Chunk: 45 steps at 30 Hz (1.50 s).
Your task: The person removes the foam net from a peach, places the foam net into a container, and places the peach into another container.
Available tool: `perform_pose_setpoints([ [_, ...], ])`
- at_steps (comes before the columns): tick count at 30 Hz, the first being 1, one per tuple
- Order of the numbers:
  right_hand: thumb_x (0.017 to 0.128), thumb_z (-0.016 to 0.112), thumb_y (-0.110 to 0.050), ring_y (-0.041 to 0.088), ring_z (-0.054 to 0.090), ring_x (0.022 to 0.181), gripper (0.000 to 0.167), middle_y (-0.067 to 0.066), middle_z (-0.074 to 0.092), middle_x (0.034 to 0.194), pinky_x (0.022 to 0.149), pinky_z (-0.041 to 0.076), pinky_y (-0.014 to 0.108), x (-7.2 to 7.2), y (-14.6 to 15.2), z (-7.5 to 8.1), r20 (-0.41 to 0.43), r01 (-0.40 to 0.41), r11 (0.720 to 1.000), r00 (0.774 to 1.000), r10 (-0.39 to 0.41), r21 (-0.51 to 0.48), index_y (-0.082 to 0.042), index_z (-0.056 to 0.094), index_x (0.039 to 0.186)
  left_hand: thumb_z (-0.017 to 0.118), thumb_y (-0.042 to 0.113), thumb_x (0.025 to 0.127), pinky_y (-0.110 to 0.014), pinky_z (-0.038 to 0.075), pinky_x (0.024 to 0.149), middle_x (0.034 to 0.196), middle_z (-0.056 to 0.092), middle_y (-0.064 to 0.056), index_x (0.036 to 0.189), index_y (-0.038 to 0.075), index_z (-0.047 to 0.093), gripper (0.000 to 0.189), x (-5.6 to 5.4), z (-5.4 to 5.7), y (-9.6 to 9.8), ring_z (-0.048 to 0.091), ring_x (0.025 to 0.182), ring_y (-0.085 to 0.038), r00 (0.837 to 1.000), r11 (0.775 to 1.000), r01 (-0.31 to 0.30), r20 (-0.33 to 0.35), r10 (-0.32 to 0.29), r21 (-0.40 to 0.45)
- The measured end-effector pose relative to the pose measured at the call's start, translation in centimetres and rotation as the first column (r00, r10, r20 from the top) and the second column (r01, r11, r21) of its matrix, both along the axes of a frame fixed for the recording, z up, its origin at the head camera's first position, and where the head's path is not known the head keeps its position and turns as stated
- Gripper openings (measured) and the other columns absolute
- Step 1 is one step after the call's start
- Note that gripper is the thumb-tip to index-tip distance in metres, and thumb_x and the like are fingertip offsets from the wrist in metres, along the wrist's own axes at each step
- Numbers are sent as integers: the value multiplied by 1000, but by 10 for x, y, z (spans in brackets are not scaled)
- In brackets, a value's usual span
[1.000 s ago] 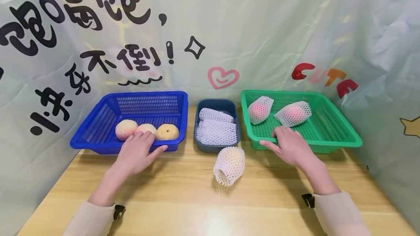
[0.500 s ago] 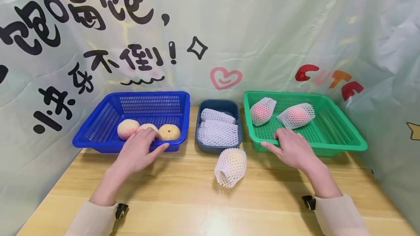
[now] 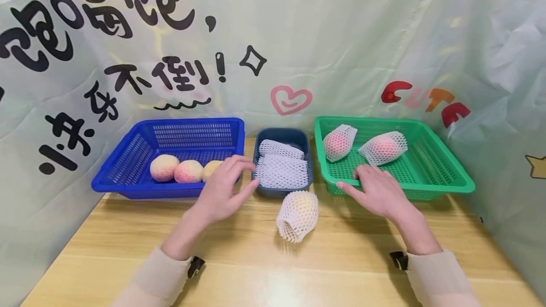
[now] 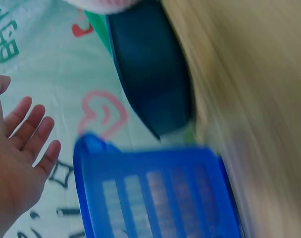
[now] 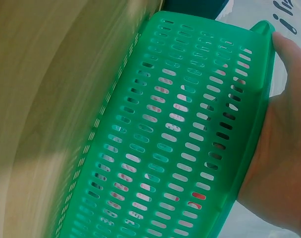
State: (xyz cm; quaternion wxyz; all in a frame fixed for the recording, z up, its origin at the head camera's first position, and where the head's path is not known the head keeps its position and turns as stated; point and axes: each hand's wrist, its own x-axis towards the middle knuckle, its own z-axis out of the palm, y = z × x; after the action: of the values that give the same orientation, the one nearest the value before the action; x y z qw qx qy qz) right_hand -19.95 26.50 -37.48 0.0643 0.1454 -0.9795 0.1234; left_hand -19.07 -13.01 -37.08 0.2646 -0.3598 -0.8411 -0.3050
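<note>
My left hand [image 3: 221, 192] hovers with spread fingers between the blue basket [image 3: 128, 188] and a dark blue tub [image 3: 281, 193], its fingertips overlapping the tub's left rim. The left wrist view shows that hand [image 4: 22, 163] with nothing in it. My right hand [image 3: 381, 192] grips the front rim of the green basket [image 3: 452, 186], fingers inside and thumb outside. White foam net sleeves [image 3: 281, 172] lie in the tub. In front of it, a yellow fruit in a foam net sleeve [image 3: 298, 216] rests on the table.
The blue basket holds two pinkish peaches [image 3: 189, 171] and a yellow fruit [image 3: 211, 169], partly behind my left hand. Two pink fruits in foam nets [image 3: 339, 143] lie in the green basket. A printed cloth [image 3: 354, 37] hangs close behind the containers.
My left hand has left the blue basket's front rim and moved right toward the tub, uncovering the middle peach. The right hand stays on the green basket's rim.
</note>
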Motion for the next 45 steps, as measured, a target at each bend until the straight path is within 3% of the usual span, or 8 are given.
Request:
perform_pose_setpoints([
  [10,97,54,-70,25,56,89,66,6,60,95,76,42,44,-1,0,0,7,18,1000,1000,-18,-3,-5,61,104,67,37,99,-41,42,114,142,58,-6,137,8,59,48,-5,3,68,53,135,-22,989,987,133,80,-126,-89],
  [17,97,54,-71,25,56,88,67,6,61,95,76,43,45,0,-2,2,12,21,1000,1000,-20,-7,-5,62,104,69,46,97,-39,37,119,153,50,-3,150,14,51,64,-4,-5,95,45,144,-20,959,949,220,231,-167,-227],
  [21,97,55,-71,24,55,86,66,6,60,94,74,42,44,0,-3,3,9,23,1000,1000,-23,-5,-5,61,104,70,49,96,-40,33,121,159,45,-1,155,17,47,71,-1,-12,101,40,148,-19,935,915,262,316,-162,-307],
  [26,97,55,-70,23,55,84,66,6,60,92,72,42,42,0,-4,4,12,22,1000,1000,-22,-9,-5,61,103,76,47,92,-37,30,123,160,44,0,155,18,46,75,1,-21,104,38,149,-18,922,889,290,352,-161,-354],
  [33,96,54,-71,25,56,86,67,6,61,94,74,42,43,-1,-3,3,11,26,1000,1000,-26,-10,-5,61,104,82,40,89,-32,30,122,155,48,-2,150,12,52,74,2,-24,104,42,146,-18,914,882,297,375,-152,-366],
  [37,96,54,-72,24,54,84,67,6,59,91,72,40,41,-2,-3,3,5,23,1000,1000,-23,-14,-6,61,102,87,34,84,-30,30,122,155,49,-3,151,9,51,80,3,-22,104,42,145,-18,902,877,302,411,-135,-374],
  [45,96,54,-71,24,54,84,66,6,60,92,72,40,40,-1,-3,1,3,29,999,1000,-29,-15,-6,61,103,93,24,76,-29,32,120,149,54,0,146,12,56,80,5,-22,104,43,141,-18,886,870,319,445,-133,-377],
])
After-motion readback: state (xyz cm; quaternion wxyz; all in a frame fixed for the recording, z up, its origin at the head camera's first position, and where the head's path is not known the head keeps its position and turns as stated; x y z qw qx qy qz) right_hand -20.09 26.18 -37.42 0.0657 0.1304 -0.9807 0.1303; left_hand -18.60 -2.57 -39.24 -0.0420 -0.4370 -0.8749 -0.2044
